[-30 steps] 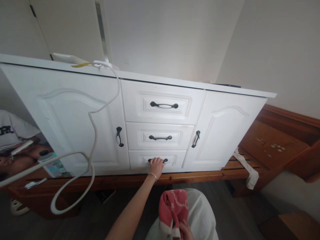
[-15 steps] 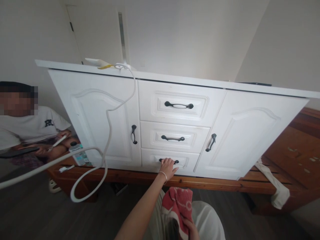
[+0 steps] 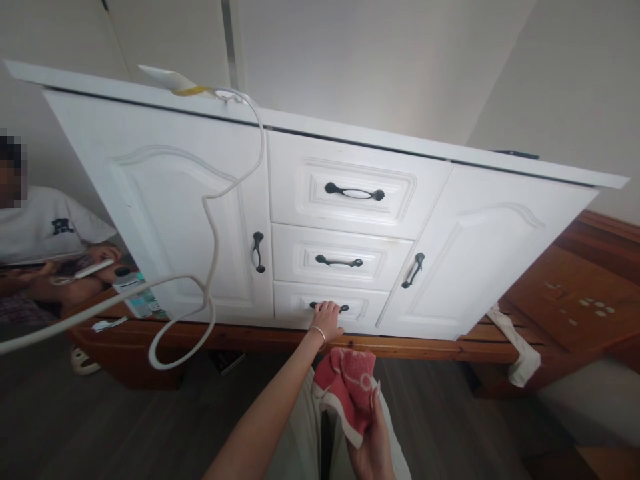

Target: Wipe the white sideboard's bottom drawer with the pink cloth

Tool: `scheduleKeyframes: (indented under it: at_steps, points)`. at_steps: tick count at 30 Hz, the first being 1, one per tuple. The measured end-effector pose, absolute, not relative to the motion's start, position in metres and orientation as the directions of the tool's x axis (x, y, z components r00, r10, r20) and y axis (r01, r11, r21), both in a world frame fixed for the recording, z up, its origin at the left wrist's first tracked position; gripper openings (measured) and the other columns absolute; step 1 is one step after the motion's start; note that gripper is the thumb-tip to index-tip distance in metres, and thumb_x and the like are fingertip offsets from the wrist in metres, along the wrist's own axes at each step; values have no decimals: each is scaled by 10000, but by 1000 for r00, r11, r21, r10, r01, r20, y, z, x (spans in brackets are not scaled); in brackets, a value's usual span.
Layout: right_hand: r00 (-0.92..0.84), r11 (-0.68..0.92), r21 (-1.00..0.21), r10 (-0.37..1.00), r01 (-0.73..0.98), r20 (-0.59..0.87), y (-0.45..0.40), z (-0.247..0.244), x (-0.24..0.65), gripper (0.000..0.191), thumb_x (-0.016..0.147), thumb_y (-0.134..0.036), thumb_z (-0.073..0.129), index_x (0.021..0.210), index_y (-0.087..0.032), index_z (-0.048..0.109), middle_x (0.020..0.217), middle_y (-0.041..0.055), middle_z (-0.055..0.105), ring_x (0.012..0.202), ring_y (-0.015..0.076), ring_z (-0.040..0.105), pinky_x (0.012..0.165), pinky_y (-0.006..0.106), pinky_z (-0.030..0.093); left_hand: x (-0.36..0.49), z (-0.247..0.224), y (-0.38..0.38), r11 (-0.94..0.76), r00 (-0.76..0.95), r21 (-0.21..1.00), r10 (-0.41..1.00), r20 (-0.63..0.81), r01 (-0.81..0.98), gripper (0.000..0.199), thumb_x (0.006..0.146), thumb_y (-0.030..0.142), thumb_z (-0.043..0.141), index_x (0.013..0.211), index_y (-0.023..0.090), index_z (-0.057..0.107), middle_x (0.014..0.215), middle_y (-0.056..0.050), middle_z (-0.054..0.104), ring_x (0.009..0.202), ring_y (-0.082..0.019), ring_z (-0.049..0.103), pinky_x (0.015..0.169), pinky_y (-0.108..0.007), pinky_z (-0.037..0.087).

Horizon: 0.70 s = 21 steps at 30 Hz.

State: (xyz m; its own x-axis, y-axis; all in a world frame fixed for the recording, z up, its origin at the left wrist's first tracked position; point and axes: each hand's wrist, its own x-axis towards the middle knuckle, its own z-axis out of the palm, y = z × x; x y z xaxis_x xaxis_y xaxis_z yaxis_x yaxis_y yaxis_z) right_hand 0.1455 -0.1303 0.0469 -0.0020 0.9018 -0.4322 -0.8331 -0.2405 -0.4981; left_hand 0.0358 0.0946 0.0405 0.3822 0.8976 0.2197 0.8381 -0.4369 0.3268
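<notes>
My left hand (image 3: 327, 321), with a thin bracelet at the wrist, has its fingers curled over the black handle (image 3: 345, 309) of the bottom drawer (image 3: 361, 310). That drawer sits flush in a white cabinet (image 3: 175, 233), below two other closed drawers. Low in front of my legs, my right hand (image 3: 374, 433) grips a red and cream towel (image 3: 347, 387), which hangs loosely folded from it. The fingers behind the towel are partly hidden.
A white cable (image 3: 215, 233) droops across the cabinet's left door and loops at its front. The cabinet stands on a wooden bench (image 3: 415, 363). A bottle (image 3: 133, 293) and a seated person (image 3: 50, 233) are at the left. A pale cloth (image 3: 520, 353) hangs at the right.
My view has tilted down and shifted. The right hand with the towel has come up more into sight. My left hand stays at the bottom drawer's handle, and the drawer remains closed.
</notes>
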Motion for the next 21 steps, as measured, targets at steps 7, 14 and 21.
scheduleKeyframes:
  at_steps: [7, 14, 21]
  points:
    - [29, -182, -422, 894, -888, -446, -136, 49, 157, 484, 559, -406, 940, 967, -177, 816, 1053, 102, 815, 938, 273, 766, 917, 418, 602, 37, 40, 93, -425, 361, 341, 902, 238, 838, 303, 760, 250, 635, 1055, 194, 592, 1189, -103, 641, 1201, -298, 538, 1097, -495, 371]
    - [85, -144, -462, 894, -875, -440, -146, 59, 170, 374, 552, -252, 947, 896, -196, 813, 943, 57, 821, 863, 222, 758, 846, 339, 617, 42, 43, 80, -389, 302, 365, 913, 275, 846, 229, 774, 254, 613, 999, 206, 607, 1145, -106, 676, 1148, -308, 566, 1040, -481, 408]
    - [48, -194, -583, 927, -789, -373, -156, 86, 182, 565, 559, -298, 948, 1087, -173, 789, 1139, 134, 790, 1044, 315, 740, 935, 442, 592, 43, 10, -5, -384, 266, 338, 900, 346, 859, 212, 943, 261, 509, 1064, 236, 681, 1089, -98, 752, 1063, -286, 638, 913, -465, 469]
